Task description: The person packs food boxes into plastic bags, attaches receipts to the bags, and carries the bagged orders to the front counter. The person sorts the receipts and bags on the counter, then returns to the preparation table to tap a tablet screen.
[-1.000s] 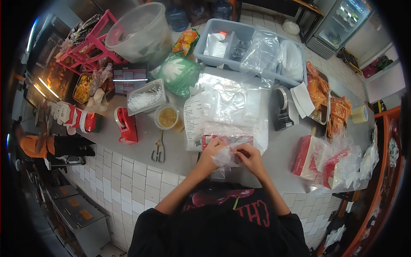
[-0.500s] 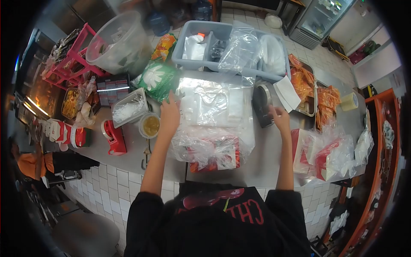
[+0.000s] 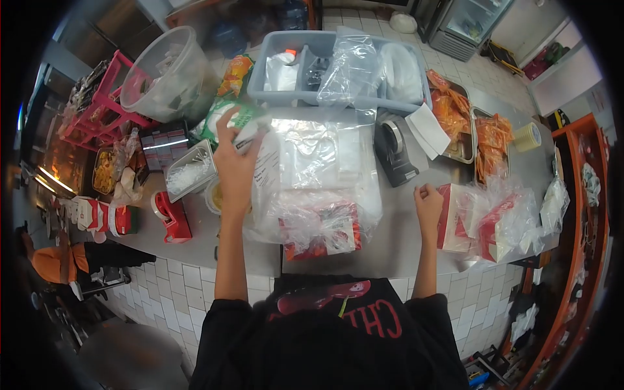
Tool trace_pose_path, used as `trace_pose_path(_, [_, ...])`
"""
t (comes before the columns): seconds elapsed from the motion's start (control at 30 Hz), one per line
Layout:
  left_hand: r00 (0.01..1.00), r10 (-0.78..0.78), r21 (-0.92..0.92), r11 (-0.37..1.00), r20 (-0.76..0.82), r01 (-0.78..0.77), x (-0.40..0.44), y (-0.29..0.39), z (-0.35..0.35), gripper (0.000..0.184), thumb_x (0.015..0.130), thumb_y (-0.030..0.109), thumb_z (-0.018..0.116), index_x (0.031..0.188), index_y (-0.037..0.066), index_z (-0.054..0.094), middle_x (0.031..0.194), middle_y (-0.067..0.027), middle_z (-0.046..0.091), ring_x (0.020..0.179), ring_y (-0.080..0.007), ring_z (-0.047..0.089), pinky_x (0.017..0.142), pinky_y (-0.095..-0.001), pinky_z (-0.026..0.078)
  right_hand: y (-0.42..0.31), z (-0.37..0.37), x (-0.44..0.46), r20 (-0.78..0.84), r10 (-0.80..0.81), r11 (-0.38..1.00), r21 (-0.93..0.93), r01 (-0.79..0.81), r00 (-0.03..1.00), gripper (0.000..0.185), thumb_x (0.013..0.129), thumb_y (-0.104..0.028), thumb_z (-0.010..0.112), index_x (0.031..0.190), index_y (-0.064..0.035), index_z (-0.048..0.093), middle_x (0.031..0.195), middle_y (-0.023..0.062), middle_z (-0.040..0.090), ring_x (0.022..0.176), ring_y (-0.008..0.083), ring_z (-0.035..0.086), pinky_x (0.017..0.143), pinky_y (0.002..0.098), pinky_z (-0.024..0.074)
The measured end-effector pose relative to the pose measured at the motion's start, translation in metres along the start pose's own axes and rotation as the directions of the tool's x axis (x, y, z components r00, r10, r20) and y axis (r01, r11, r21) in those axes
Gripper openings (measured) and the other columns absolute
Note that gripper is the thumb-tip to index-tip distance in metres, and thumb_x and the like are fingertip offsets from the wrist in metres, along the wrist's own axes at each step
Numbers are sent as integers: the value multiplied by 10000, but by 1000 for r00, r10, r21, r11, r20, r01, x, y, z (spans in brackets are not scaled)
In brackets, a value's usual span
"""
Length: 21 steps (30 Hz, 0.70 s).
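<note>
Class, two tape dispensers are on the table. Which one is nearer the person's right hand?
The black tape dispenser, just beyond the right hand. The other, the red tape dispenser, sits well away to the left.

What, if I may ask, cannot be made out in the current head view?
In the head view:
Printed paper: its words are too small and blurred to read.
Round cup: partly hidden behind the left forearm.
Wrapped red box: its walls hide the inside.
Right hand: its curl hides whether it holds anything.
</note>
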<state>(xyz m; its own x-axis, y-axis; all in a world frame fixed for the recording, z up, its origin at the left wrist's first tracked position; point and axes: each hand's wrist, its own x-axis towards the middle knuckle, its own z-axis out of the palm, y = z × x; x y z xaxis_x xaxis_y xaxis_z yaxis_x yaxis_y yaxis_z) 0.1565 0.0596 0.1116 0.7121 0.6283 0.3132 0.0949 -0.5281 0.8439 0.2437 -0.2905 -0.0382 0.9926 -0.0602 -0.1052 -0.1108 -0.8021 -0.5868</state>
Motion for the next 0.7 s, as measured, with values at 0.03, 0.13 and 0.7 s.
trace_pose_path(0.03, [993,100,-84,991,-56,-104,-4,20,-4,369,782,62,615,1123,81,474,763,-84,583,701,-134,574,620,-259,454,-15,-11,-10,-43,-75,979,188,82,996,169,788,-169,589,766,-2,583,724,100,607,843,210,576,701,307,418])
trace_pose_path(0.13, [992,110,-358,930,58,-82,-19,77,1,200,841,126,565,1022,56,518,717,-62,576,658,-80,551,564,-231,444,-84,-59,-49,-244,-349,631,652,420,905,366,816,-219,597,1051,47,509,951,105,565,917,198,562,762,337,446])
trace_pose_path(0.7, [658,489,118,745,573,-656,-135,-44,65,263,723,95,600,973,41,537,922,-88,510,902,-240,495,787,-369,390,-46,-11,-113,228,-358,908,310,281,905,499,771,-52,615,1216,-40,391,1135,97,481,901,150,543,697,261,467])
